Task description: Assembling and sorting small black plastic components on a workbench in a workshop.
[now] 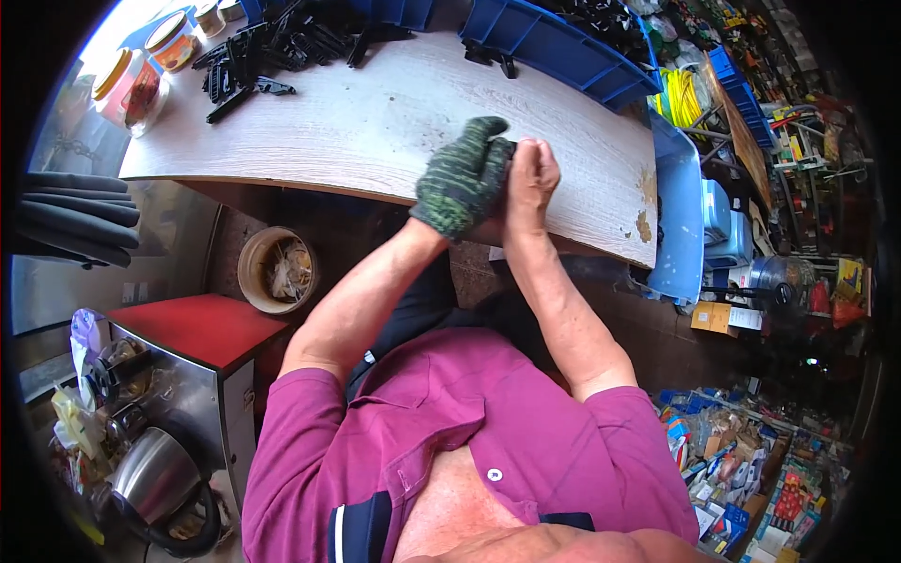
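My left hand (pixel 460 183), in a green and black striped knit glove, is closed above the front part of the white wood-grain table (pixel 357 131). Bare and curled, my right hand (pixel 531 183) presses against it from the right. Between the two hands a bit of a black plastic part (pixel 511 148) shows; the fingers hide most of it. Farther back on the left lies a pile of similar black plastic pieces (pixel 282 47). A few more loose black pieces (pixel 490 58) sit near the back, in front of the blue bin.
A blue plastic bin (pixel 563 56) stands along the back right. Jars with lids (pixel 131 89) are at the far left. Below the table are a bucket (pixel 253 272) with scraps and a red-topped cabinet (pixel 202 328). A light blue tub (pixel 678 216) adjoins the right edge.
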`<state>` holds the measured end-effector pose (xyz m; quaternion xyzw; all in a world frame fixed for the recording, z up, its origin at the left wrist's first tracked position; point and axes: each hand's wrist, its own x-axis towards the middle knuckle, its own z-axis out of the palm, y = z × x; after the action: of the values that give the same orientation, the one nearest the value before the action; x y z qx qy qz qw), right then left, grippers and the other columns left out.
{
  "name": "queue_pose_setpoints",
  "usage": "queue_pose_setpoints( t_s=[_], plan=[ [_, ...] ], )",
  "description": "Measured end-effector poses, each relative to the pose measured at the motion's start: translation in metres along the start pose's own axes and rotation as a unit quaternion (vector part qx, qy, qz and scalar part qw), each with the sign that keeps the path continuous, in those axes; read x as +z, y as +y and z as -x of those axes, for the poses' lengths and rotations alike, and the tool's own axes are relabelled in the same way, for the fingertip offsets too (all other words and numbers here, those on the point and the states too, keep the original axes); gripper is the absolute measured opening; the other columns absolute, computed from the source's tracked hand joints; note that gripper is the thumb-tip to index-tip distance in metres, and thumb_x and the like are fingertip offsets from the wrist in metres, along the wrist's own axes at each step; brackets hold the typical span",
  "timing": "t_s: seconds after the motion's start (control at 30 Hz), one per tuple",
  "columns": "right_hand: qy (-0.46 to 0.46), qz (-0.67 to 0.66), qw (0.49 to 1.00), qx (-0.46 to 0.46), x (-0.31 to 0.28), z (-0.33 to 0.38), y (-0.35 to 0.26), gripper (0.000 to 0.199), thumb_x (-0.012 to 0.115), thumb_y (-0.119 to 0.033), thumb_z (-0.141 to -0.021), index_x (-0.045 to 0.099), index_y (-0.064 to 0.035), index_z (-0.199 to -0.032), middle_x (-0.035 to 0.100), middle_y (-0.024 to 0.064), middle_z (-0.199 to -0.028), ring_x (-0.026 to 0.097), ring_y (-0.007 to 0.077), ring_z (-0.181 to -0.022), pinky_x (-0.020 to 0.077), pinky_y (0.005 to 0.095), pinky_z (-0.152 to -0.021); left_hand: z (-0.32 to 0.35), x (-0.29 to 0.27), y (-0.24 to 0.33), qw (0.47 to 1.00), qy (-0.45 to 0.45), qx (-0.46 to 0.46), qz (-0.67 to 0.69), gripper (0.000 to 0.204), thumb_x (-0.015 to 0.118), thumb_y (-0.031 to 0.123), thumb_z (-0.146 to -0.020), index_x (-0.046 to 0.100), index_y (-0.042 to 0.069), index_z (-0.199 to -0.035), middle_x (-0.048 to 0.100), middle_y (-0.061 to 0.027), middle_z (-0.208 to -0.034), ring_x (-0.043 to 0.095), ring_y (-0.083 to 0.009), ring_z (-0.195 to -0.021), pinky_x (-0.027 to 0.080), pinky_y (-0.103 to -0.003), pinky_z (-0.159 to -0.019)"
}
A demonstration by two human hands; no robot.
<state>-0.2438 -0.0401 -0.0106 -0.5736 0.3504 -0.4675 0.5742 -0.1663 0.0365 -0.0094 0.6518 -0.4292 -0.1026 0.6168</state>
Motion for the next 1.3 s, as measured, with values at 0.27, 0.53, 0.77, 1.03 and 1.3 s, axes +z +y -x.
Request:
queue_pose_setpoints(
  t_s=[0.27,0.53,0.77,1.03,1.3],
  plan=[
    [-0.024,-0.006,1.0,0.014,-0.014,0.001,-0.006,0.028,0.055,-0.023,-0.1,0.051,-0.0133,-0.074,0.043,-0.0074,-0.07,0.039,0.0054,-0.064,0.0362,0.0261,-0.058,0.001,0.002,0.002,0.998,-0.065,-0.009,0.013,0.037,0.057,0.033,-0.098,0.059,0.007,-0.124,0.069,-0.0214,-0.102,0.067,-0.0411,-0.093,0.052,-0.05,-0.079],
    [-0.047,-0.083,0.992,0.079,-0.004,0.007,-0.015,0.028,0.05,-0.029,-0.101,0.05,-0.0116,-0.079,0.037,0.0008,-0.047,0.038,0.0115,-0.04,0.0603,0.0451,-0.051,-0.099,-0.088,-0.04,0.848,0.124,0.076,-0.51,0.039,0.062,0.031,-0.09,0.065,0.007,-0.12,0.06,-0.0151,-0.128,0.055,-0.0383,-0.117,0.047,-0.051,-0.092],
    [-0.063,-0.09,0.992,0.065,-0.009,0.003,-0.011,0.027,0.049,-0.028,-0.101,0.05,-0.0116,-0.079,0.041,0.001,-0.048,0.042,0.0111,-0.041,0.0611,0.0439,-0.051,-0.079,-0.088,-0.06,0.854,-0.013,0.181,-0.488,0.032,0.058,0.017,-0.089,0.067,0.006,-0.118,0.059,-0.0124,-0.131,0.058,-0.0355,-0.111,0.046,-0.047,-0.094],
    [-0.076,-0.105,0.989,0.07,-0.008,0.005,-0.014,0.028,0.049,-0.027,-0.102,0.049,-0.0114,-0.078,0.042,0.0007,-0.049,0.043,0.0104,-0.042,0.0626,0.0448,-0.054,-0.076,-0.109,-0.054,0.908,0.13,0.08,-0.389,0.03,0.062,0.03,-0.094,0.069,0.011,-0.116,0.068,-0.0142,-0.117,0.061,-0.0365,-0.111,0.049,-0.047,-0.095],
    [-0.065,-0.108,0.989,0.077,-0.01,0.004,-0.014,0.031,0.049,-0.026,-0.101,0.047,-0.0117,-0.074,0.037,-0.0005,-0.049,0.039,0.0109,-0.042,0.0623,0.0464,-0.055,-0.07,-0.097,-0.054,0.881,0.042,0.034,-0.469,0.034,0.058,0.044,-0.093,0.072,0.015,-0.104,0.07,-0.0126,-0.102,0.063,-0.0369,-0.097,0.049,-0.052,-0.083]
  ],
)
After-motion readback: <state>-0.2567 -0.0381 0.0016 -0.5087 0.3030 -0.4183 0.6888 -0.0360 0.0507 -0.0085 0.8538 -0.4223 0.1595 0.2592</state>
